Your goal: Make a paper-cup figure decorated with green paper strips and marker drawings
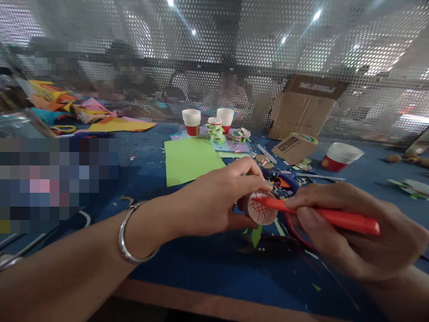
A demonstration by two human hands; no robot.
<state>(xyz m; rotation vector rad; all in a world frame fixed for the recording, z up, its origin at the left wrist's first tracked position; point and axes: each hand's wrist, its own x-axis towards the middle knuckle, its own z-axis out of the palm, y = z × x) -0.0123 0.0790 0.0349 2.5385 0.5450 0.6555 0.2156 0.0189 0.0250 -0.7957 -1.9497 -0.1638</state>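
Observation:
My left hand (214,197), with a silver bangle at its wrist, grips a small round paper cup piece (263,214). Its pale disc faces me and bears red crossing lines and dots. A green paper strip (257,235) hangs beneath it. Between the thumb and fingers of my right hand (351,228) is a red marker (335,218), its tip touching the upper part of the disc. Scissors with dark blades (281,246) lie under and behind the hands, partly hidden.
Green paper (191,161) lies left of centre. Behind it stand stacked cups (191,123) and paper turtles (215,129). More cups (341,156), cardboard (301,107) and scraps sit to the right. Coloured paper (117,124) lies at the back left; people show beyond the perforated screen.

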